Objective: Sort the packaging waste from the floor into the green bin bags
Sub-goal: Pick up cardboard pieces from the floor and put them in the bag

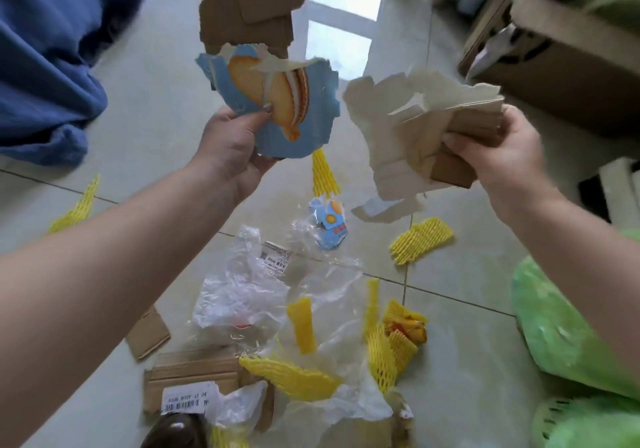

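My left hand (235,142) grips a torn blue carton piece (277,101) printed with a biscuit picture, held up over the floor. My right hand (498,149) is closed on a bundle of torn beige and brown cardboard pieces (415,125), raised at the same height, apart from the blue piece. On the tiles below lie clear plastic wrap (263,288), several yellow foam nets (420,239), a small blue carton scrap (330,226) and a labelled brown cardboard piece (194,382). A green bin bag (561,330) bulges at the lower right.
A blue fabric heap (52,52) fills the upper left. Brown cardboard sheets (246,0) lie on the floor straight ahead. Cardboard boxes (561,49) stand at the upper right. A second green bag (588,423) sits in the bottom right corner.
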`<state>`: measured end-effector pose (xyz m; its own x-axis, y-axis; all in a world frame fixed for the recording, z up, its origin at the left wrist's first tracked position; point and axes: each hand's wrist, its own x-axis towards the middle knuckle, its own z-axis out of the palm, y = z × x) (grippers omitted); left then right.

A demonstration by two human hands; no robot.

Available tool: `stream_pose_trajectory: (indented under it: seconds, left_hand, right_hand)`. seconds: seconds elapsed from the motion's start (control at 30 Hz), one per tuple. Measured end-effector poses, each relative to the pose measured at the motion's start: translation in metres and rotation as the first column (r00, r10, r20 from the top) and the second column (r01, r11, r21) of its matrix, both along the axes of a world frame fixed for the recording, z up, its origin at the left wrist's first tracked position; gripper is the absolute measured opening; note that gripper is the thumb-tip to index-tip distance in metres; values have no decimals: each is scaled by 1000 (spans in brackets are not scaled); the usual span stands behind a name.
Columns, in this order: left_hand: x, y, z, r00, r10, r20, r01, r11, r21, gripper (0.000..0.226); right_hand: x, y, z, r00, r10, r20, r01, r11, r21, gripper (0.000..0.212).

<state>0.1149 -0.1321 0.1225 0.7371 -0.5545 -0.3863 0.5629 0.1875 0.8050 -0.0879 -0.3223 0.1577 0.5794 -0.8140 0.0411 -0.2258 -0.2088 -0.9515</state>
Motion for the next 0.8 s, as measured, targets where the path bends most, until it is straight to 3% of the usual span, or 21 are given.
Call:
stream_pose_trajectory:
  seconds: [0.1, 0.17, 0.3, 0.43, 0.6, 0.7, 0.8]
  left_hand:
    - [-19, -10, 46, 995, -58, 76, 63, 996, -63, 16]
    - [-34, -13, 73, 987, -107, 120, 121, 986, -114, 19]
    - [-74, -14, 120, 950, -256, 178, 289, 937, -195, 31]
    - [-118, -10, 153, 896, -387, 218, 422, 894, -151, 41]
    - [-152, -7, 183, 877, -392, 277, 433, 895, -108, 44]
    - [-164, -8, 199, 898, -330, 292, 368, 926, -85, 32]
    - [-178, -11, 206, 896, -318, 310, 346, 937, -41, 36]
  right_hand:
    - [-31, 16, 51, 985, 118, 124, -128, 989, 73, 35]
    - [-48, 31, 74, 959, 255, 124, -274, 945, 177, 41]
    - [-69, 63, 95, 883, 455, -117, -420, 876, 235, 43]
    - [-86, 84, 105, 854, 440, -276, -398, 896, 196, 42]
    - [-123, 88, 115, 884, 380, -273, -335, 922, 195, 27]
    - [-150, 87, 115, 887, 366, -281, -319, 926, 200, 25]
    - [-172, 86, 115, 896, 350, -274, -294, 929, 225, 24]
